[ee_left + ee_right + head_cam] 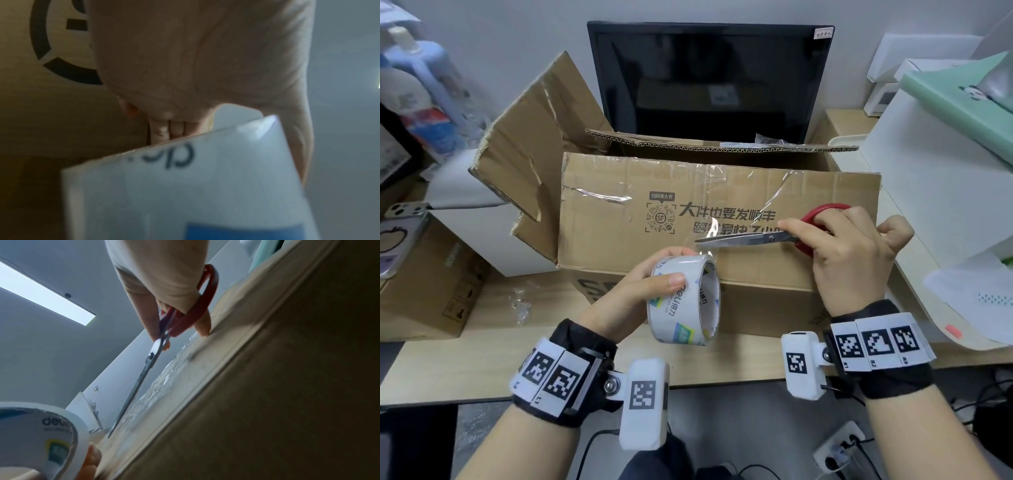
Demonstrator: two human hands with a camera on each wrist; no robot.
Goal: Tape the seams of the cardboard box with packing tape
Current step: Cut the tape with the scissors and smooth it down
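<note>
The left hand [633, 291] grips the roll of packing tape [685, 299], fingers curled round its rim, just in front of the cardboard box [619, 246] standing on the tabletop [482, 359]. A clear strip of tape [714, 240] runs up from the roll across the box's folded flap. To the right, the right hand [849, 253] grasps red-handled scissors [756, 237], blades pointing left at that strip.

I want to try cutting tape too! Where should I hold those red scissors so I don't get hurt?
Hold the scissors by the red loops, probably coming from the right, as the right hand does. The bare metal blades point left toward the tape roll, so keep fingers off that end.
</note>
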